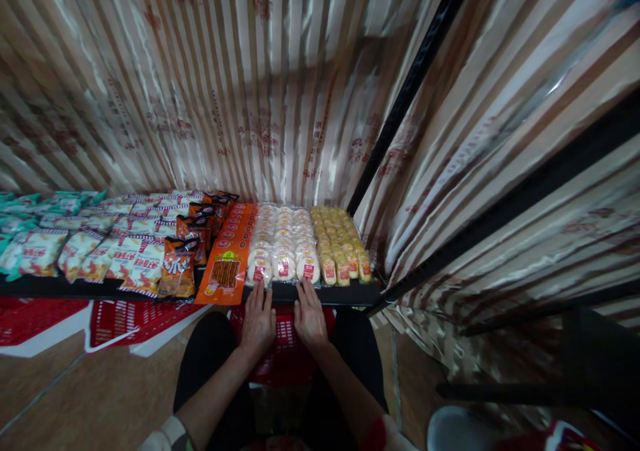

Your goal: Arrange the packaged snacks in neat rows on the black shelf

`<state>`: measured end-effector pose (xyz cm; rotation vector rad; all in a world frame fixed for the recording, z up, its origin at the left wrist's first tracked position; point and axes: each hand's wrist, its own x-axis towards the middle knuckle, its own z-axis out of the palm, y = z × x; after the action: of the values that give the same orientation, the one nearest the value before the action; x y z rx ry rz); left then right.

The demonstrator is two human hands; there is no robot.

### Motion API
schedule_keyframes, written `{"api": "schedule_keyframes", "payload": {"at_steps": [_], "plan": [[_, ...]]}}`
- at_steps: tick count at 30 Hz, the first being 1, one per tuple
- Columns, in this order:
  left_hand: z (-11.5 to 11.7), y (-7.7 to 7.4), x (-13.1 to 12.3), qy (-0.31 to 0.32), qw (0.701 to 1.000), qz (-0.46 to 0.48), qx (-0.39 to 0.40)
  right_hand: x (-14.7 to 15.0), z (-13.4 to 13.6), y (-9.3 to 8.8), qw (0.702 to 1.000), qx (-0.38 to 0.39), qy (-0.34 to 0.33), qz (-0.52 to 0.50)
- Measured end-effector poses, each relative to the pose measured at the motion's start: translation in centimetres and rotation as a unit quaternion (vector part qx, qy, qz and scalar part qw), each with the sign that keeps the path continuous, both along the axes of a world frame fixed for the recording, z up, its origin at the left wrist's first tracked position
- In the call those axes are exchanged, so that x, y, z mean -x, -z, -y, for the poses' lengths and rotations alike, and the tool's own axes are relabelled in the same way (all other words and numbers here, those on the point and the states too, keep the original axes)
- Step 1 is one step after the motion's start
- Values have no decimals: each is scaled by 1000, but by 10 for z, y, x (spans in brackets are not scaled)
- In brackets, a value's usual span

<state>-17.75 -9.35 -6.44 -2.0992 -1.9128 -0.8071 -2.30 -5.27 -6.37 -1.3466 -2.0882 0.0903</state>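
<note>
Rows of round white packaged crackers (283,241) lie on a dark shelf (320,296). My left hand (259,318) rests at the shelf's front edge, its fingers stretched out toward the front pack on the left. My right hand (310,318) lies at the same edge, fingers extended, with the tips by the front pack on the right. Neither hand holds anything. To the right of the crackers stand small yellow packs (341,244). An orange flat bag (227,258) lies to their left, beside brown and orange snack bags (179,268).
White snack bags (135,258) and teal bags (65,202) fill the shelf's left part. Red baskets (120,321) stand below the shelf, one between my knees (283,344). A black post (410,98) and striped curtain (280,91) rise behind. A white stool (457,430) is lower right.
</note>
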Motion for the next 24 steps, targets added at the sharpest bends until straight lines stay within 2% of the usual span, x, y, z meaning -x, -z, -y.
{"api": "schedule_keyframes", "payload": {"at_steps": [10,16,24], "plan": [[-5,5,5,-17,1000,10,0,35,-13,-12,998,26,-50,0],[-8,11,5,-26,1000,7,-5,39,-18,-9,997,44,-61,17],[-11,8,1,-40,999,14,-13,38,-18,-1,998,28,-62,4]]}}
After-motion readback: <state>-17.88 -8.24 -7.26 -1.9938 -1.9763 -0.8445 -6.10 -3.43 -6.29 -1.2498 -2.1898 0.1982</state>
